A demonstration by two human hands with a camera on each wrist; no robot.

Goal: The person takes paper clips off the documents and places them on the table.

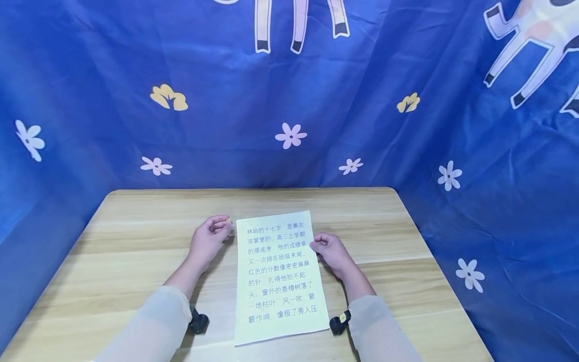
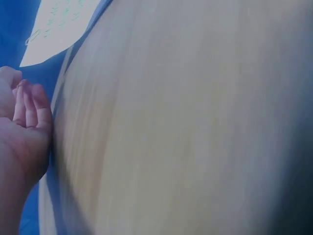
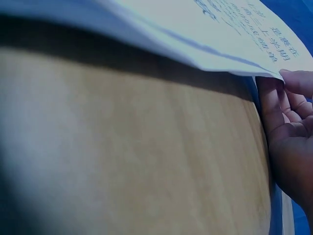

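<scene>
Several stacked sheets of pale yellow paper, printed with lines of Chinese text, are tilted up over the table. A paper clip sits on their upper left edge. My right hand pinches the sheets' right edge, thumb on top and fingers beneath, as the right wrist view shows. Just off the upper left corner is my left hand, apart from the paper. Its thumb and fingers come together at a small yellowish thing, too small to make out.
The wood-grain table extends to both sides and behind the paper. Blue curtains with flower and animal prints enclose its back and sides. Black wrist cameras are strapped at both sleeves.
</scene>
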